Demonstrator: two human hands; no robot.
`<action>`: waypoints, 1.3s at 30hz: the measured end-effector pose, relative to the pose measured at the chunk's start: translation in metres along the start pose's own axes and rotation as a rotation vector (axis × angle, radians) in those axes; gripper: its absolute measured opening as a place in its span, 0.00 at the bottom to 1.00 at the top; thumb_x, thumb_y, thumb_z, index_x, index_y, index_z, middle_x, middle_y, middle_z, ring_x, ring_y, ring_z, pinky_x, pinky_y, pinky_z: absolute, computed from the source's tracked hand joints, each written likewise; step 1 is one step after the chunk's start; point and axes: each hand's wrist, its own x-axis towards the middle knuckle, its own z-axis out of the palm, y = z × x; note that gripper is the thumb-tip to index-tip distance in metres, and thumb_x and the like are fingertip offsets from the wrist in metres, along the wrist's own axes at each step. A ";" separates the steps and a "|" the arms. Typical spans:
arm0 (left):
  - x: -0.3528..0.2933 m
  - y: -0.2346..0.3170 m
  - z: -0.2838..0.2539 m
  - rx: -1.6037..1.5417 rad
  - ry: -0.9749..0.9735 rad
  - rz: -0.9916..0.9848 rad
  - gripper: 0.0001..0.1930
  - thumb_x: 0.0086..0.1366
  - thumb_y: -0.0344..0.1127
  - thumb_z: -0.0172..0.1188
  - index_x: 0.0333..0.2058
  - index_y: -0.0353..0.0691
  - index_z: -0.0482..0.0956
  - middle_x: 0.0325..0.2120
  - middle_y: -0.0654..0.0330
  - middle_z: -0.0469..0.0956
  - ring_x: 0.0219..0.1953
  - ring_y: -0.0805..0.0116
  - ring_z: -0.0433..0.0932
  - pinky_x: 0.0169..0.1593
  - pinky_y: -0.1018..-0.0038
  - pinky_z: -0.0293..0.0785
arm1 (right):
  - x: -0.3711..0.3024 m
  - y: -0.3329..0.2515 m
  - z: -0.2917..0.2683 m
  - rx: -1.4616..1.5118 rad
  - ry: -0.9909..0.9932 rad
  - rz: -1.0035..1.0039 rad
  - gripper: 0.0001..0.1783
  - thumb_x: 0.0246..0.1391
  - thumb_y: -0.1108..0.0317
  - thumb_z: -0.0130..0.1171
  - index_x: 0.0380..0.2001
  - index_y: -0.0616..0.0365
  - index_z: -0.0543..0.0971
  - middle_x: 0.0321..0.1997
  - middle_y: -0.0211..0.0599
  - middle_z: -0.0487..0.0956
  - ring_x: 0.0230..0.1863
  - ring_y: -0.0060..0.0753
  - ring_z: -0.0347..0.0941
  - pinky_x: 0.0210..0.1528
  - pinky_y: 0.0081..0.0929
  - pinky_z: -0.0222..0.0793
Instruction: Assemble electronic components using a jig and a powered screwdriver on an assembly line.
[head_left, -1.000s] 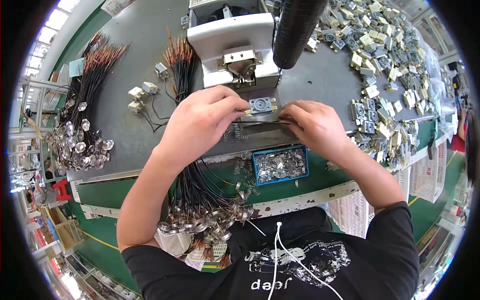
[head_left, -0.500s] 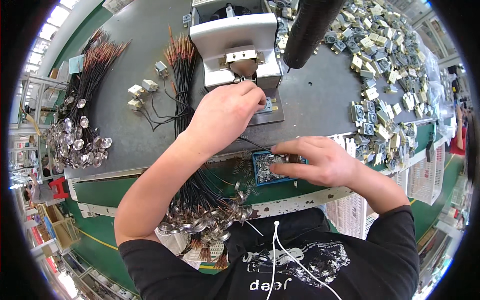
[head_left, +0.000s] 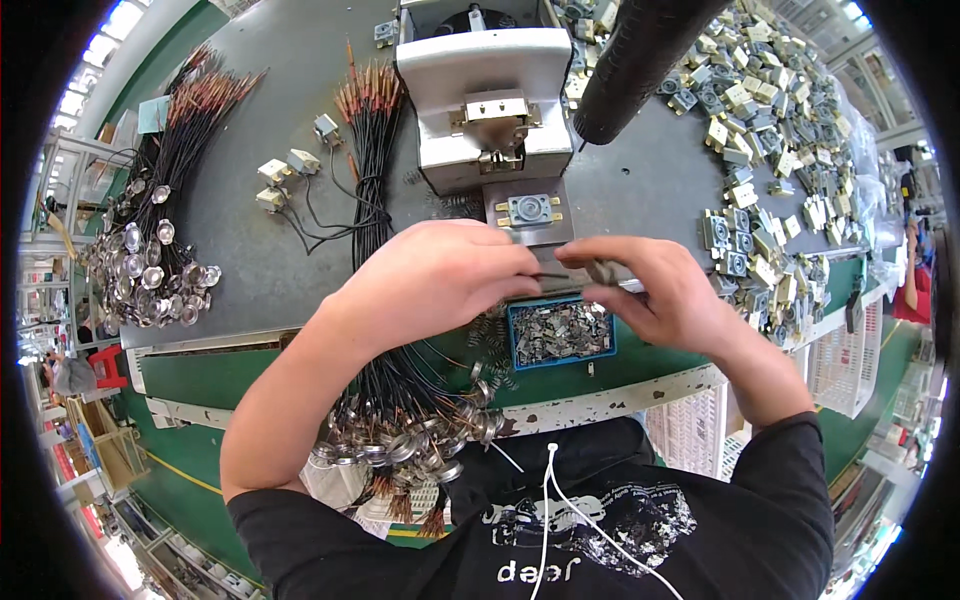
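Observation:
My left hand (head_left: pixel 455 275) is closed, its fingertips pinching a short dark length of black wire (head_left: pixel 553 276). The wire's other end runs toward my right hand (head_left: pixel 655 290). Between that hand's thumb and fingers sits a small, blurred, greyish metal piece (head_left: pixel 602 272); its exact kind is hard to make out. Both hands hover over the bench's near edge, just above a blue tray (head_left: pixel 514 345) of small metal clips. Beyond them, a grey plastic connector block (head_left: pixel 530 209) with brass terminals lies on the metal base of a bench press (head_left: pixel 485 70).
Black wire bundles (head_left: pixel 369 185) with metal caps (head_left: pixel 400 445) hang over the front edge; another bundle (head_left: pixel 200 120) lies at left. Pale connector housings (head_left: pixel 275 172) lie between. Many connector blocks (head_left: pixel 760 130) are heaped at right. A thick black tube (head_left: pixel 645 65) slants above the bench.
My left hand has drawn back from the press toward me, uncovering the grey connector block. My right hand has lifted off the blue tray, and the two hands are now close together.

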 end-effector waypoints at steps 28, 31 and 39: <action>-0.016 0.007 0.010 0.233 0.189 0.005 0.08 0.58 0.32 0.69 0.35 0.41 0.81 0.28 0.60 0.77 0.32 0.58 0.79 0.35 0.65 0.76 | 0.014 -0.020 0.021 0.385 0.132 0.517 0.23 0.64 0.76 0.62 0.62 0.63 0.76 0.47 0.36 0.83 0.47 0.21 0.79 0.51 0.24 0.75; -0.011 0.008 0.009 0.249 0.181 0.017 0.10 0.58 0.35 0.70 0.32 0.41 0.78 0.27 0.60 0.77 0.32 0.59 0.79 0.34 0.65 0.76 | 0.023 -0.015 0.012 0.514 0.019 0.517 0.21 0.66 0.76 0.61 0.61 0.63 0.76 0.48 0.35 0.83 0.48 0.20 0.78 0.53 0.24 0.75; -0.008 0.005 0.010 0.293 0.164 0.015 0.13 0.60 0.39 0.71 0.30 0.41 0.74 0.25 0.60 0.76 0.31 0.58 0.79 0.34 0.64 0.75 | 0.024 -0.014 0.022 0.510 0.165 0.501 0.18 0.68 0.76 0.58 0.59 0.64 0.77 0.47 0.33 0.82 0.48 0.17 0.75 0.53 0.23 0.74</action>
